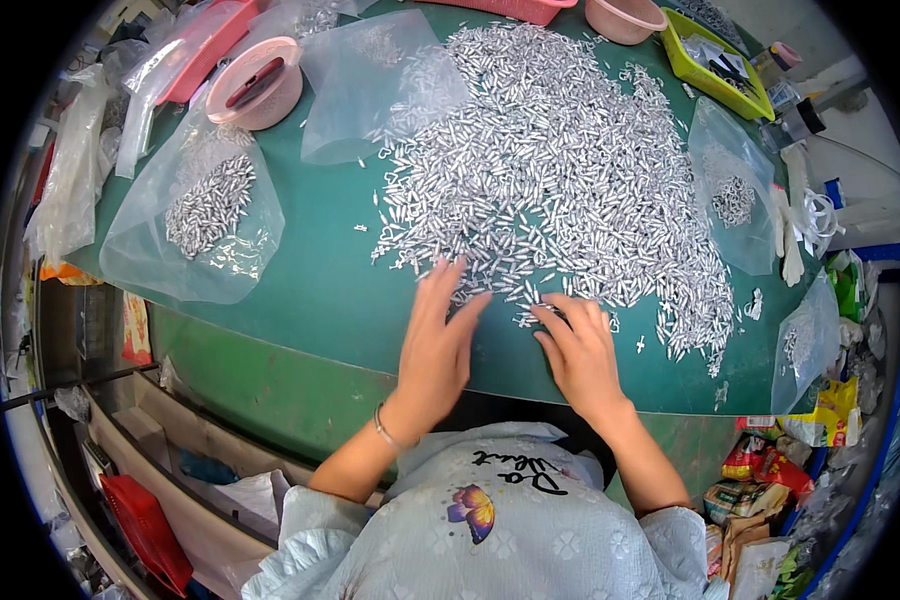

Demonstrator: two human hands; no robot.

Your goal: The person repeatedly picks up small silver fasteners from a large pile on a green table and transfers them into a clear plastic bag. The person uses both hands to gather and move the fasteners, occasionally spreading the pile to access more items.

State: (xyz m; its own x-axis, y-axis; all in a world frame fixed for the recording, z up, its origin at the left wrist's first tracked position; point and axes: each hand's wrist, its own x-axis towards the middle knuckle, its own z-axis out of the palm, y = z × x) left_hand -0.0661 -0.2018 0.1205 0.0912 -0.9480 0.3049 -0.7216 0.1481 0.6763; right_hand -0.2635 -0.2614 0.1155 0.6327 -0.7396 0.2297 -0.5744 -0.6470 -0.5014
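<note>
A big heap of small silvery metal parts [560,150] is spread over the green tabletop. My left hand [437,330] rests at the near left edge of the heap, its fingertips among the parts and its thumb held apart. Just right of it, my right hand [582,355] touches loose parts at the near edge, with its fingers bent and spread. Some parts lie between the two hands. I see nothing gripped in either hand, though the fingertips are partly lost among the parts.
On the left, a clear plastic bag [130,245] holds more silvery parts. Behind it stands a pink basket [275,100] with a dark red tool. A yellow-green tray [715,75] is at the far right. Small bags [805,345] lie along the right edge.
</note>
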